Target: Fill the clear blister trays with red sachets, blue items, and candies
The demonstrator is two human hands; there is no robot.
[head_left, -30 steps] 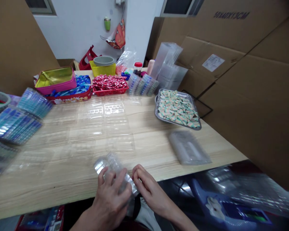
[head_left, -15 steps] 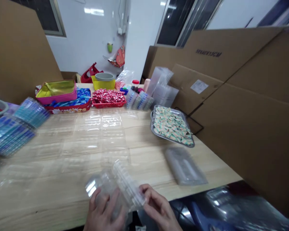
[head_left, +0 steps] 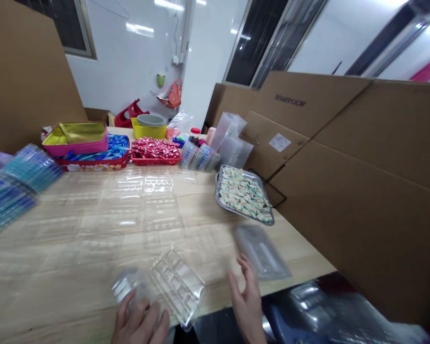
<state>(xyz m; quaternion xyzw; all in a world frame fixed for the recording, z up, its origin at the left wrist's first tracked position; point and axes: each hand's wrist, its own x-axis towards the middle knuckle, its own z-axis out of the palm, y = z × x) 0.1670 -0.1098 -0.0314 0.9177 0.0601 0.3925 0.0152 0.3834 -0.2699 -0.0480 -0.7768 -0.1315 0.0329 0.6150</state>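
My left hand [head_left: 141, 319] is curled over blurred clear plastic packaging [head_left: 123, 284] at the near edge of the table. Just to its right lies a clear plastic tray [head_left: 177, 284] with several moulded compartments, tilted in view and reaching the table edge. Whether my left fingers also touch this tray cannot be made out. My right hand [head_left: 248, 301] hovers right of the tray with thumb and fingers apart and nothing between them. Close beyond it rests a stack of greyish clear plastic [head_left: 263, 253].
A metal tray of small wrapped packets [head_left: 243, 193] stands at right, before a cardboard wall [head_left: 361, 157]. Clear trays [head_left: 143, 200] cover the middle. Behind are a red basket of red packets [head_left: 155, 150] and a pink tin [head_left: 75, 138]. Blue-filled trays [head_left: 32, 167] stack at left.
My right hand has let go of the clear compartment tray and moved right. The tray now lies flatter, its compartments facing up. My left hand has shifted slightly left, and the view has turned a little.
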